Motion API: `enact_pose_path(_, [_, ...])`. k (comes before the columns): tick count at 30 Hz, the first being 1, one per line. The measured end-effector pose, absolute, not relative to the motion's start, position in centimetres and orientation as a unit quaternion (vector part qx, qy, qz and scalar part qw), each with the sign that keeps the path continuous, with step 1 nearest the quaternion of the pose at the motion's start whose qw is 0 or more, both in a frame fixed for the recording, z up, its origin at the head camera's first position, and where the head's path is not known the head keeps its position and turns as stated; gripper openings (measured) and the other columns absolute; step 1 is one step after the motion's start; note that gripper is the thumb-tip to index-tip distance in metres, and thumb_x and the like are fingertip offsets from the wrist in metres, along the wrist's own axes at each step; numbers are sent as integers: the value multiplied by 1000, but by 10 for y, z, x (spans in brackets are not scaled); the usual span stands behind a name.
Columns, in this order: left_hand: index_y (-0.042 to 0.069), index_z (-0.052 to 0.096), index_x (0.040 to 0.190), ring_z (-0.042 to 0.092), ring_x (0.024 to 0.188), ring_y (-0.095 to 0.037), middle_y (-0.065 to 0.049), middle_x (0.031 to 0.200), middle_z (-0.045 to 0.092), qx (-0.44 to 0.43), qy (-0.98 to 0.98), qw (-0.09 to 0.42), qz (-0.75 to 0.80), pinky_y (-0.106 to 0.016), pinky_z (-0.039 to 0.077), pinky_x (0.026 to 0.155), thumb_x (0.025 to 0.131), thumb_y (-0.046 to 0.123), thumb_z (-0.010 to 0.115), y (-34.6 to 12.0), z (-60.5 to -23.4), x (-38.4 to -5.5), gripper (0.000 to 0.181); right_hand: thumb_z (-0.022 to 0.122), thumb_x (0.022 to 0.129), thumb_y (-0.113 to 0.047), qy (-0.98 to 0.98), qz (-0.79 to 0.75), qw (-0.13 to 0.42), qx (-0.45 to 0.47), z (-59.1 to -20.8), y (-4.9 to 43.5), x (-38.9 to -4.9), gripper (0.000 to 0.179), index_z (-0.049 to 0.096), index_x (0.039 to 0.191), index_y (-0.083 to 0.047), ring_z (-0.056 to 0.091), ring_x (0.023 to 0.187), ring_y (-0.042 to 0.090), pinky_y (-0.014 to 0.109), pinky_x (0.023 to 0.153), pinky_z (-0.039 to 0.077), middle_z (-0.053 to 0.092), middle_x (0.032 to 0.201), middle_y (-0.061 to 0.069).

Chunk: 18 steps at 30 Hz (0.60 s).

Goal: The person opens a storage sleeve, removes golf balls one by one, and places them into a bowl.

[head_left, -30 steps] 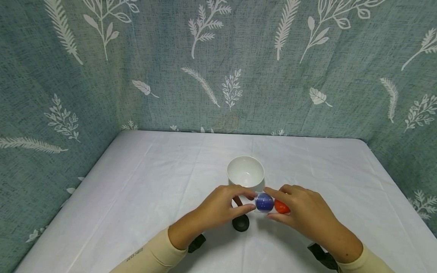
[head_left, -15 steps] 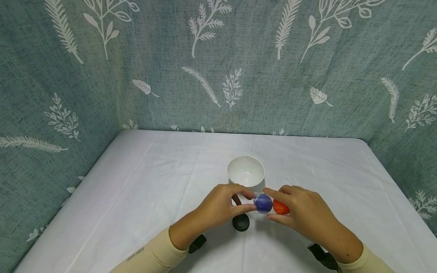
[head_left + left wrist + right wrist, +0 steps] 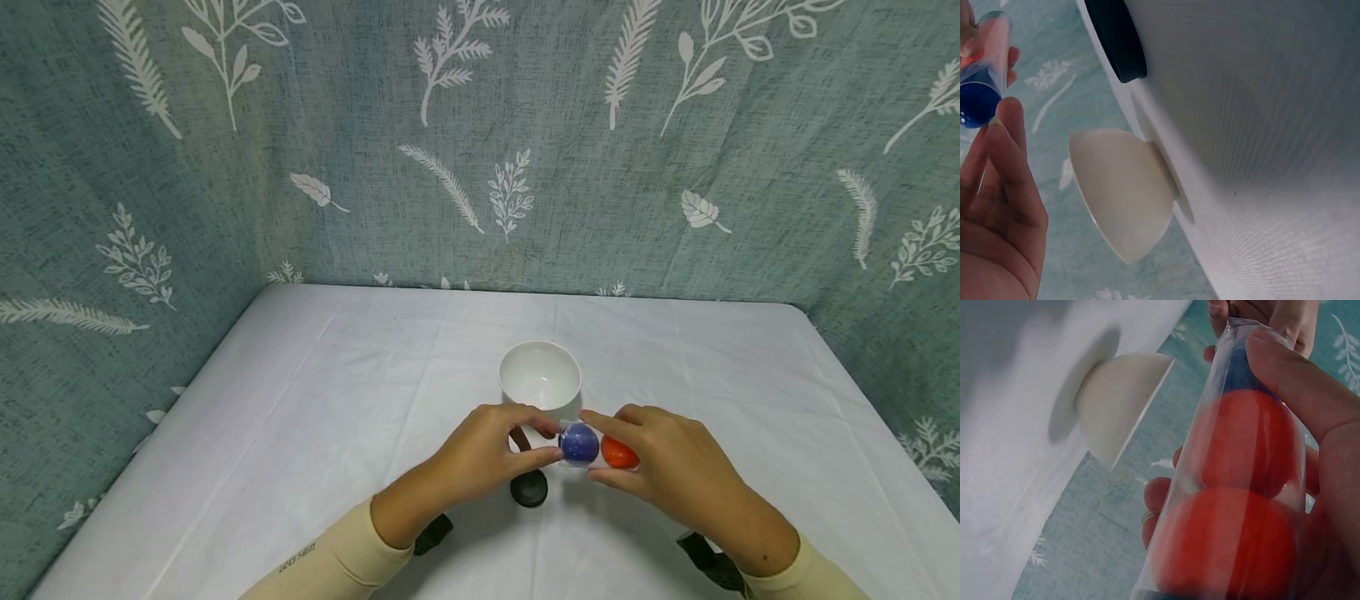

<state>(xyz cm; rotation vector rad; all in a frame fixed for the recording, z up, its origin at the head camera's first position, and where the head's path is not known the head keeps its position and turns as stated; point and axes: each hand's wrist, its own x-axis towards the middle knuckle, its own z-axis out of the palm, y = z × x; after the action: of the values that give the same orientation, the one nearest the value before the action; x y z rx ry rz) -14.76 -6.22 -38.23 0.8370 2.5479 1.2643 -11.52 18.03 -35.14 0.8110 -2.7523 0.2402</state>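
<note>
A clear plastic sleeve of balls (image 3: 1225, 475) is held above the table between both hands. A blue ball (image 3: 579, 444) lies at its left end, and red balls (image 3: 1222, 540) follow it inside the sleeve. My right hand (image 3: 667, 458) grips the sleeve around the red part, fingers on one side and thumb on the other. With thumb and fingertips my left hand (image 3: 487, 454) pinches the blue end. Below the left hand a black round lid-like disc (image 3: 529, 489) rests on the cloth. Its upper part is partly hidden by that hand.
Just beyond the hands a white bowl (image 3: 539, 377) stands upright on the white-covered table (image 3: 360, 375). A green leaf-patterned curtain (image 3: 337, 150) hangs behind the table and along both sides. Dark straps (image 3: 432, 535) show at the wrists.
The sleeve of balls shifts very slightly left, then back a little. Both hands keep their hold and barely move. The bowl and black disc stay where they are.
</note>
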Motion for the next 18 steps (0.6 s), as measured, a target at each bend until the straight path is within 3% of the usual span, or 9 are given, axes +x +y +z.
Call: enact_pose_path(18, [24, 70, 120, 62, 78, 1, 7, 111, 73, 285, 862, 85, 410, -19, 53, 66, 92, 35, 73, -63, -381, -148, 30, 86, 71, -51, -949, 89, 128, 273, -352, 183, -119, 59, 72, 123, -28, 57, 69, 5, 20, 56, 49, 70, 90, 0])
